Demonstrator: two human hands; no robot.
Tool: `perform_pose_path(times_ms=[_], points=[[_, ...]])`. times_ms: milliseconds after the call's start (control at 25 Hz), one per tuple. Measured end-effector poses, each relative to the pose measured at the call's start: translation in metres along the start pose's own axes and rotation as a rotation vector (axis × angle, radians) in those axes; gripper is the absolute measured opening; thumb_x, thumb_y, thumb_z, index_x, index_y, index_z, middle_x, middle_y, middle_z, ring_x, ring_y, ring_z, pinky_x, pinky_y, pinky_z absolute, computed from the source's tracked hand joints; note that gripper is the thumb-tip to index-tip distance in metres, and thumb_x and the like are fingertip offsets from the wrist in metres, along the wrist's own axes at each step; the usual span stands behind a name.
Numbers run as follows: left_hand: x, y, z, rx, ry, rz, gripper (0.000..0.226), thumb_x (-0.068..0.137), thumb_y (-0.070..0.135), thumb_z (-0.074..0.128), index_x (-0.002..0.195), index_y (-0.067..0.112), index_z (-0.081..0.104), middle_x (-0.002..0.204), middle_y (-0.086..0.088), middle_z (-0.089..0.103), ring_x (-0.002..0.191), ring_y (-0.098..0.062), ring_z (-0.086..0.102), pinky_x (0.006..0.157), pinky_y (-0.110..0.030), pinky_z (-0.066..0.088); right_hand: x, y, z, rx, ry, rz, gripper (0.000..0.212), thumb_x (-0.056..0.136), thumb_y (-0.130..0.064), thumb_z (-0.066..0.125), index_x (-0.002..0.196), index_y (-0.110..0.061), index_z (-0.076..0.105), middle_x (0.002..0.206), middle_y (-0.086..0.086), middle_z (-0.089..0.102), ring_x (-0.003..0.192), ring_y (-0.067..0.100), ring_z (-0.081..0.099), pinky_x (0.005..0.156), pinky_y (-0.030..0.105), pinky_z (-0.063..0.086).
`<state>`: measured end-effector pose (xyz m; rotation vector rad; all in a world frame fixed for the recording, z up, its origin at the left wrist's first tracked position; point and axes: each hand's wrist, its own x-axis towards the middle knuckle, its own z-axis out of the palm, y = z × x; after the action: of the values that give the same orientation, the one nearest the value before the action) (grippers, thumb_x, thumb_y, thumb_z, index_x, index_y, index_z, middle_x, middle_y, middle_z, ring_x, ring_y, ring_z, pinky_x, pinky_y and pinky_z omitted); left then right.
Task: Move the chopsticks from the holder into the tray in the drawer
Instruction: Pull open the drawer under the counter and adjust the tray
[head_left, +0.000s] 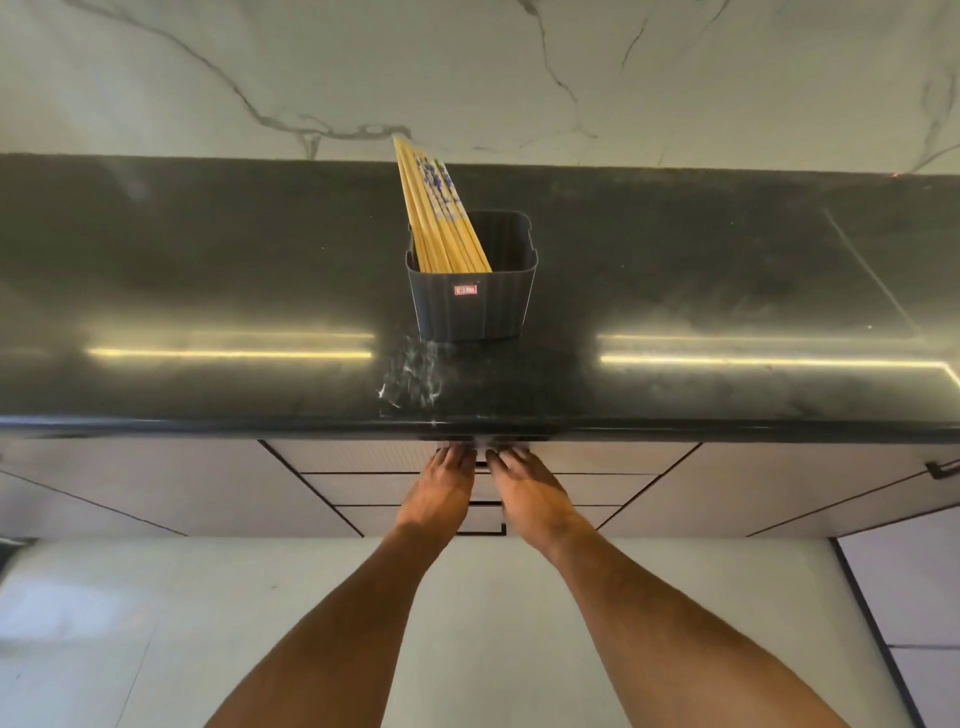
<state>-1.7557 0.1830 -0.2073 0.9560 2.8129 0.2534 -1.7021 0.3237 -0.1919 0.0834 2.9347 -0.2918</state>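
Note:
Several wooden chopsticks (441, 218) with blue-patterned tops lean to the left in a dark ribbed holder (472, 306) that stands on the black countertop (208, 291). Below the counter's front edge is a stack of closed drawers (363, 457); no tray is in view. My left hand (441, 493) and my right hand (524, 493) lie side by side, backs up, against the top drawer's front. Their fingers reach up to its top edge, and the fingertips vanish under the counter's lip, so how they hold the drawer is hidden.
A white marble wall (467, 78) rises behind the counter. Pale cabinet doors (130, 488) flank the drawers on both sides, and a dark handle (940, 467) shows at the far right. A light tiled floor (104, 623) lies below.

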Motion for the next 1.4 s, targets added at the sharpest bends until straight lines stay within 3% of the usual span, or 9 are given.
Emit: perform_pose_path(times_ms=[120,240,320,440,520,640,800,1000,1400], points=[[0.012,0.000,0.017,-0.002,-0.072,-0.017,0.080,0.097,0.007,0.060,0.160,0.019,0.012,0.167,-0.002,0.010,0.155,-0.021,0.007,0.124,-0.036,0.010,0.019,-0.005,0.013,-0.064,-0.012,-0.051,0.045,0.104,-0.017,0.050,0.148,-0.015,0.042,0.154,0.006,0.044,0.144,0.028,0.040,0.121,0.040,0.029],[0.010,0.003,0.026,-0.210,0.074,-0.063,0.049,0.101,0.007,0.049,0.149,0.008,0.039,0.157,-0.014,0.038,0.147,-0.028,0.029,0.122,-0.036,0.021,0.025,-0.011,0.022,-0.061,0.016,0.066,0.034,0.102,-0.034,0.054,0.134,-0.023,0.055,0.133,0.007,0.062,0.119,0.028,0.061,0.108,0.042,0.048],[0.001,0.000,0.032,-0.225,0.092,-0.034,0.043,0.101,0.010,0.051,0.144,0.008,0.047,0.150,-0.013,0.047,0.141,-0.029,0.036,0.120,-0.036,0.025,0.019,-0.016,0.025,0.048,0.046,0.162,0.030,0.103,-0.040,0.049,0.124,-0.022,0.059,0.121,0.007,0.067,0.106,0.027,0.066,0.101,0.044,0.055],[-0.021,0.000,0.040,-0.159,0.071,0.036,0.057,0.094,0.017,0.067,0.147,0.020,0.045,0.149,-0.001,0.047,0.141,-0.024,0.037,0.121,-0.036,0.030,0.001,-0.016,0.038,-0.006,0.065,0.109,0.033,0.100,-0.025,0.059,0.131,-0.013,0.058,0.124,0.010,0.067,0.109,0.024,0.066,0.101,0.034,0.055],[-0.037,0.005,0.043,-0.147,0.057,0.058,0.053,0.092,0.018,0.070,0.142,0.018,0.051,0.143,-0.002,0.052,0.138,-0.026,0.041,0.120,-0.036,0.032,-0.019,-0.018,0.042,0.068,0.108,0.134,0.028,0.100,-0.024,0.060,0.126,-0.013,0.062,0.119,0.009,0.069,0.098,0.019,0.068,0.088,0.020,0.058],[-0.074,0.011,0.049,-0.079,0.047,0.125,0.042,0.087,0.012,0.073,0.127,0.013,0.063,0.125,-0.005,0.063,0.126,-0.027,0.054,0.117,-0.036,0.036,-0.062,-0.029,0.049,0.067,0.156,0.067,0.020,0.097,-0.024,0.064,0.113,-0.013,0.070,0.104,0.005,0.074,0.091,0.022,0.072,0.091,0.031,0.059],[-0.135,0.023,0.066,-0.086,0.065,0.162,0.049,0.072,0.006,0.085,0.118,0.009,0.069,0.109,-0.006,0.068,0.109,-0.029,0.064,0.108,-0.039,0.047,-0.124,-0.046,0.067,0.066,0.187,0.051,0.022,0.091,-0.022,0.073,0.112,-0.016,0.074,0.103,0.003,0.076,0.091,0.022,0.073,0.094,0.035,0.059],[-0.199,0.042,0.069,-0.072,0.041,0.156,0.055,0.069,0.007,0.088,0.120,0.009,0.068,0.111,-0.007,0.069,0.109,-0.029,0.065,0.106,-0.038,0.048,-0.183,-0.068,0.085,0.041,0.139,0.089,0.025,0.092,-0.022,0.072,0.116,-0.016,0.073,0.107,0.004,0.075,0.095,0.023,0.072,0.099,0.035,0.056],[-0.292,0.071,0.086,-0.013,0.039,0.141,0.050,0.068,0.005,0.088,0.114,0.009,0.070,0.103,-0.005,0.069,0.101,-0.026,0.065,0.100,-0.036,0.052,-0.275,-0.090,0.112,0.007,0.110,0.058,0.023,0.080,-0.015,0.083,0.102,-0.017,0.077,0.096,0.003,0.077,0.089,0.022,0.074,0.090,0.034,0.060]])
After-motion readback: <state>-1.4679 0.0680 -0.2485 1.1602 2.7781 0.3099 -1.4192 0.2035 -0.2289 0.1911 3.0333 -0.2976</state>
